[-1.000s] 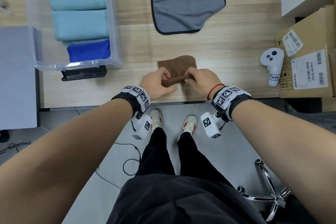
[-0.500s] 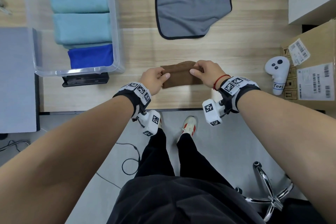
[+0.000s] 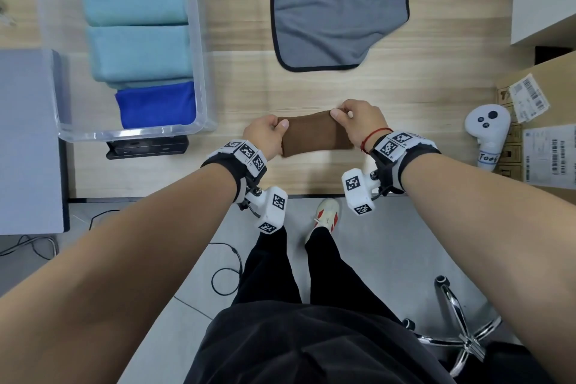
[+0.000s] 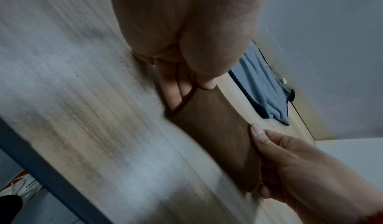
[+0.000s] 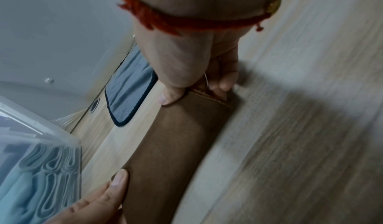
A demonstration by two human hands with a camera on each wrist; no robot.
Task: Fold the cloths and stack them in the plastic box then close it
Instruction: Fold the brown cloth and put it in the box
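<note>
Head view: left hand (image 3: 265, 137) and right hand (image 3: 358, 121) each pinch one end of the folded brown cloth (image 3: 314, 134) near the tabletop's (image 3: 243, 84) front edge, probably keeping its layers together for the box (image 3: 199, 40).

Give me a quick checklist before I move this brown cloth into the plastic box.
1. Both hands grip it: ok, left hand and right hand pinch the ends of the brown cloth.
2. Cloth folded compact: ok.
3. Plastic box open: ok, no lid on it.
4. Free space in the box: cannot tell, folded cloths fill what shows.
5. Grey cloth folded: not ok, it lies flat.
6. Lid within reach: cannot tell.
</note>
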